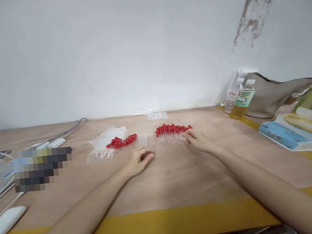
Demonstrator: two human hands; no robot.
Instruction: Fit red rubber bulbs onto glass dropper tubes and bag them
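My left hand (138, 160) rests on the table, fingers loosely curled, the thumb a little apart and nothing seen in it. Just beyond it lies a row of clear thin tubes (145, 140). Left of these are loose red rubber bulbs (117, 142), partly on clear plastic bags (101, 147). A row of droppers (171, 134), clear tubes with red bulbs on top, lies side by side between my hands. At its right end my right hand (197, 140) pinches a dropper, its red bulb showing just above the fingertips.
Two bottles (243, 100) stand at the back right beside a grey-brown bag-like container (266, 96). A blue tissue pack (290, 134) lies at the right. Cables (64, 134), a blurred-out item (40, 169) and a white mouse-like object (8, 221) sit at the left. Yellow tape (165, 225) runs along the front edge.
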